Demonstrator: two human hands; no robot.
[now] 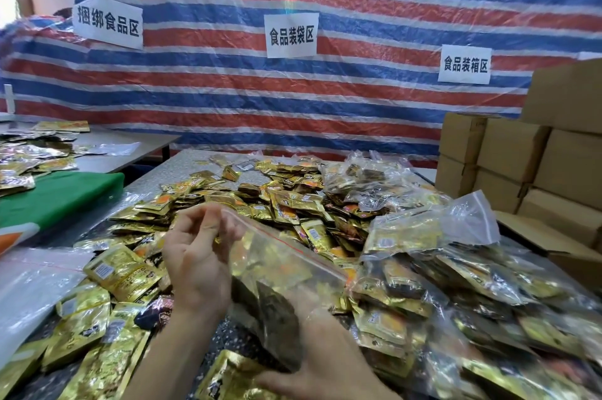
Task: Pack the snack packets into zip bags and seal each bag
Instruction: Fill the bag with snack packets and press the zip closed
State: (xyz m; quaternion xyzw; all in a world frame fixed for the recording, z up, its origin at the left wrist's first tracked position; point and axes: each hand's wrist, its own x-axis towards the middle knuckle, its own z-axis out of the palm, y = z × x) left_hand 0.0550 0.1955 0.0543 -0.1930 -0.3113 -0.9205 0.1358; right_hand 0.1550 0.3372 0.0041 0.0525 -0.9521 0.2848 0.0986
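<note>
Left hand (198,256) pinches the top corner of the clear plastic zip bag with red seal line (286,256), fingers curled tight on the strip. Right hand (321,357) is at the bag's lower end, partly behind the plastic, so I can't tell its grip. The bag holds gold packets and is held tilted above the loose gold foil snack packets (260,200) heaped on the grey desk (192,165). Filled clear bags (456,272) are piled to the right.
</note>
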